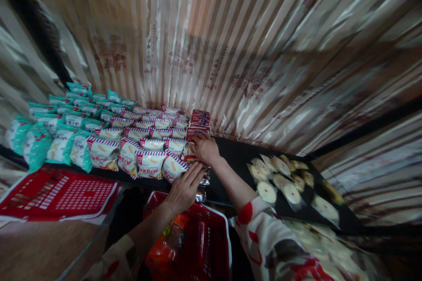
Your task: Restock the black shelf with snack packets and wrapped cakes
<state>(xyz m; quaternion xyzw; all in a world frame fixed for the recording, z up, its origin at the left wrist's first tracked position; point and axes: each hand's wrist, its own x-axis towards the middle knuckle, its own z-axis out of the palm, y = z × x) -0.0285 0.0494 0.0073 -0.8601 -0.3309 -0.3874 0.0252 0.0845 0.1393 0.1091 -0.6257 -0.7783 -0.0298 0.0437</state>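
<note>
A column of dark red packets [198, 131] with silver undersides runs along the black shelf [227, 162], beside rows of white bags with striped red-and-blue edges [150, 164]. My right hand [205, 148] lies over this column, fingers stretched out and touching the packets. Nearer to me, my left hand [185, 188] rests with straight fingers against the front of the column, next to the closest striped bag. Silver packet ends [201, 194] show just beyond its fingers. Neither hand visibly lifts anything. My hands cover part of the column.
Teal bags [61, 142] fill the shelf's left end. Wrapped pale round items [267, 192] lie to the right. Below me stands a red basket [226, 228] holding an orange package [168, 243]. Another red basket [82, 193] is at left. Striped plastic sheeting [204, 44] hangs behind.
</note>
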